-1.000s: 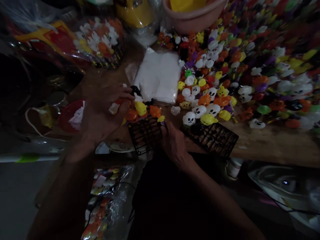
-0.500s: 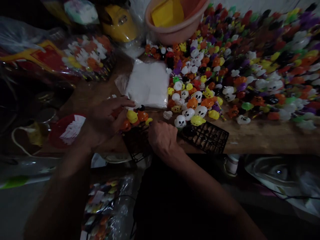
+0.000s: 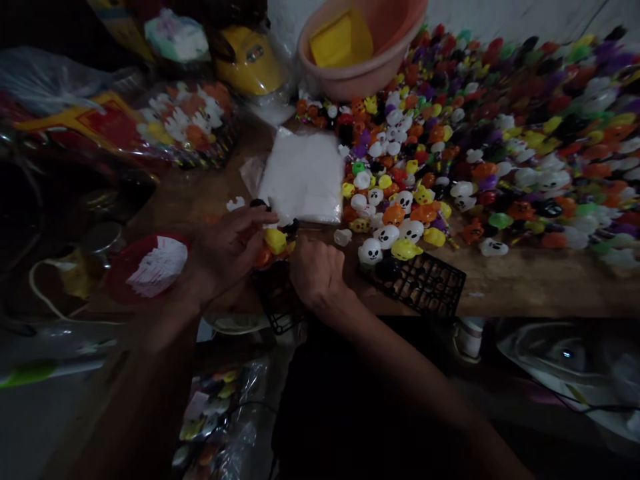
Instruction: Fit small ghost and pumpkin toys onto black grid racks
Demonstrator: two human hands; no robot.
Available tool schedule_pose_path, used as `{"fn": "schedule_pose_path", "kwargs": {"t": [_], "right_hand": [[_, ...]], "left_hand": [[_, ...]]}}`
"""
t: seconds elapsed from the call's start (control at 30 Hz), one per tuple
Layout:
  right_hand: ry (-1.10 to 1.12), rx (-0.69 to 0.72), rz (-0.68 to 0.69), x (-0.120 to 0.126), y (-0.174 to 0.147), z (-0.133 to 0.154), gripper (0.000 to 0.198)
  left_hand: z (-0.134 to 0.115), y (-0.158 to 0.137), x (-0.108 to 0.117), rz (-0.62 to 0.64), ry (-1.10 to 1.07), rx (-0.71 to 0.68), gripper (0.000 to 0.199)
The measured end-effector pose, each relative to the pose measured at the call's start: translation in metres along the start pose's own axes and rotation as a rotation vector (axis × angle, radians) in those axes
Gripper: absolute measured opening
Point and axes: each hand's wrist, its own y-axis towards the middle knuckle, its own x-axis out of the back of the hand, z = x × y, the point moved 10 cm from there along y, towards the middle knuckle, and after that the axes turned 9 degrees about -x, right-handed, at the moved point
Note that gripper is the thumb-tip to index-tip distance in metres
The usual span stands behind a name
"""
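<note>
At the near edge of the wooden table (image 3: 525, 290), we have both hands over a black tray (image 3: 280, 313), with small toys bunched at its far end, a yellow toy (image 3: 275, 241) among them. Left hand (image 3: 227, 247) is half open, thumb apart from the fingers, right up against that bunch, perhaps to steady it; we can't tell if it grips any toy. Right hand (image 3: 317, 270) is curled like a loose fist over the tray's right side; its fingertips are hidden, so we can't tell what it has hold of. It may be bracing the tray, which juts past the table edge. Just right sits a second tray (image 3: 425, 283), toys by its far left corner. The big toy heap (image 3: 550, 180) spreads behind it, presumably for easy reach. White packet (image 3: 303, 177) lies flat beyond the hands; paper slips (image 3: 159, 265) sit in a red dish (image 3: 117, 280), likely so they don't scatter.
</note>
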Motion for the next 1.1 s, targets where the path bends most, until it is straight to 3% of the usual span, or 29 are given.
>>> {"fn": "schedule_pose_path", "kwargs": {"t": [0.1,0.23,0.4,0.6,0.77,0.93,1.1], "right_hand": [[0.279,-0.031,-0.060,-0.009,0.024,-0.003,0.024],[0.517,0.083,-0.191,-0.021,0.028,-0.009,0.018],[0.419,0.185,-0.298,-0.033,0.025,-0.006,0.028],[0.487,0.242,-0.310,-0.034,0.018,-0.004,0.036],[0.566,0.163,-0.366,-0.034,0.015,-0.016,0.035],[0.476,0.082,-0.260,-0.045,0.022,-0.018,0.038],[0.396,0.074,-0.228,-0.046,0.030,-0.018,0.030]], "left_hand": [[0.001,0.000,0.000,0.016,0.001,0.011,0.030],[-0.002,0.004,0.000,0.037,0.039,-0.007,0.029],[-0.014,0.013,-0.008,0.049,0.124,-0.135,0.036],[-0.014,0.016,-0.022,0.088,0.153,-0.111,0.035],[-0.020,0.015,0.000,-0.033,0.158,-0.154,0.038],[-0.019,0.015,0.004,-0.001,0.192,-0.122,0.031],[-0.023,0.020,0.015,-0.107,0.234,-0.084,0.028]]}}
